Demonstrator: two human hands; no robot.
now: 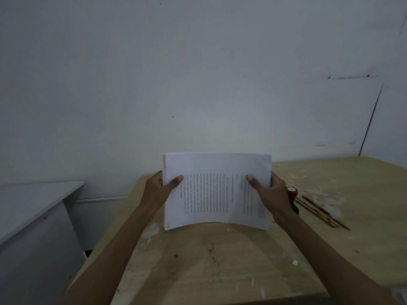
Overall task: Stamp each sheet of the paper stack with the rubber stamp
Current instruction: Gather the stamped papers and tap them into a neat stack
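The paper stack [217,190] is held up above the wooden worktop [220,260], between both hands. The left hand [161,187] grips its left edge and the right hand [269,191] grips its right edge, each thumb lying on the printed front. The rubber stamp [292,192] stands on the worktop just behind the right hand, near some pencils [319,213]

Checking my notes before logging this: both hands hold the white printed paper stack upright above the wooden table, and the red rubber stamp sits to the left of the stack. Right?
Not quite. In the head view the red rubber stamp sits to the right of the white printed paper stack, just behind the right hand. The left hand grips the other edge, above the wooden table.
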